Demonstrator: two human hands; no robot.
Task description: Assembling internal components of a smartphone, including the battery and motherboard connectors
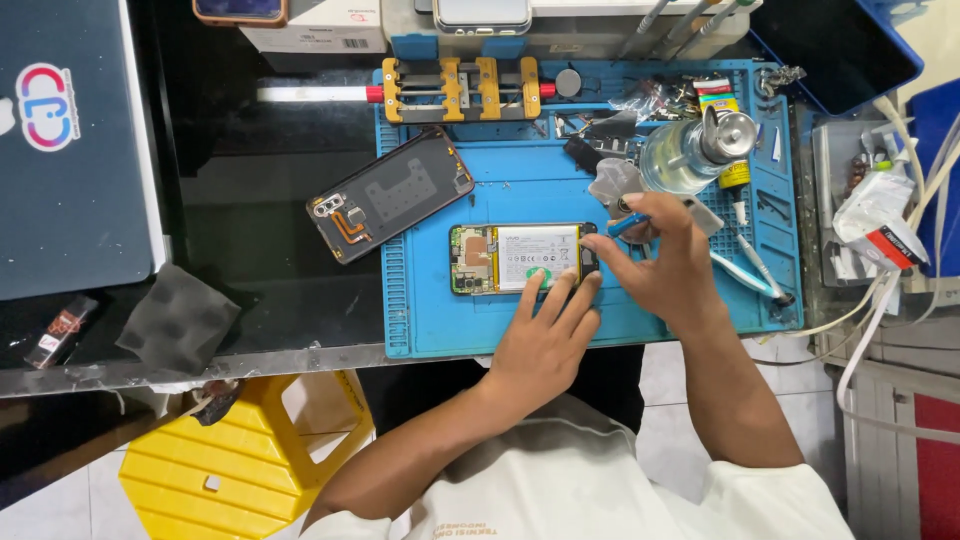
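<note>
An opened phone with its white battery and circuit boards exposed lies on a blue work mat. My left hand rests on the phone's near edge, its fingertips pressing the frame. My right hand holds a small blue-handled tool at the phone's right end. The phone's removed back cover lies inside up at the mat's left edge, half on the dark desk.
A metal clamp jig, a clear liquid dispenser bottle, tweezers and small parts fill the mat's far side. A laptop lies at the left. A grey cloth lies near the desk edge. A yellow stool stands below. Cables hang at the right.
</note>
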